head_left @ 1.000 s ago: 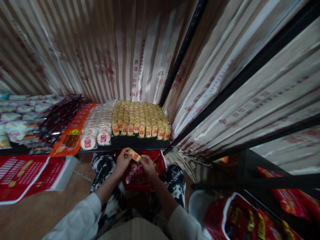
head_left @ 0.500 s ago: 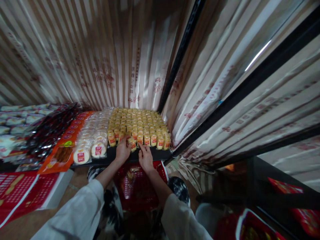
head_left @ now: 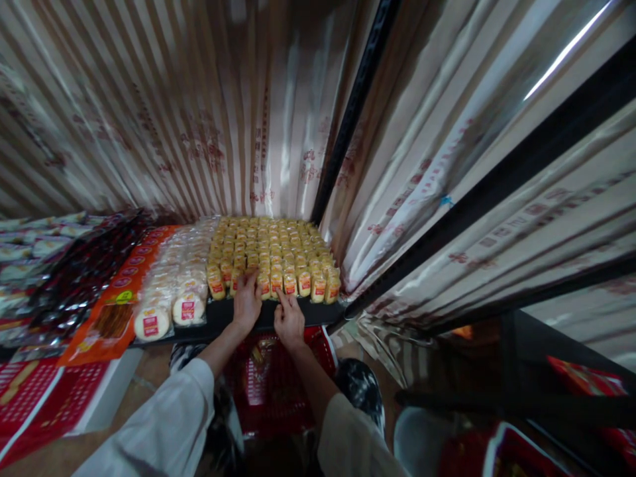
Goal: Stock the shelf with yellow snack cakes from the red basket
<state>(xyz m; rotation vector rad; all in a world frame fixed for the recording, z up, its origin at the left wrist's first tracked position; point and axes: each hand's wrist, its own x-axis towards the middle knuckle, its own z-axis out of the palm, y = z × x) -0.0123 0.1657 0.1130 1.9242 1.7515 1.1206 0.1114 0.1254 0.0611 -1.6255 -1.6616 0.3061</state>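
Small wrapped yellow cakes [head_left: 304,283] with red-and-yellow labels stand upright in close rows on a black shelf [head_left: 218,322]. My left hand [head_left: 247,303] is at the front row, its fingers curled at a wrapped cake [head_left: 264,286] that stands in line with the others. Part of that grip is hidden by the hand itself. My right hand [head_left: 289,320] is just to the right; its index finger stretches up to the lower front of a neighbouring cake, while the other fingers bend loosely with nothing in them.
Left of the cakes lie round white wrapped pastries [head_left: 189,309], an orange snack bag [head_left: 106,321] and dark shiny packets [head_left: 82,271]. A red basket [head_left: 278,404] with some packs sits below the shelf. A black metal post [head_left: 350,119] and striped curtains [head_left: 209,119] stand behind.
The cake at my left hand was tilted out in front of the row; now it stands upright in line. My right index finger stays at the row's front. The view has shifted slightly.
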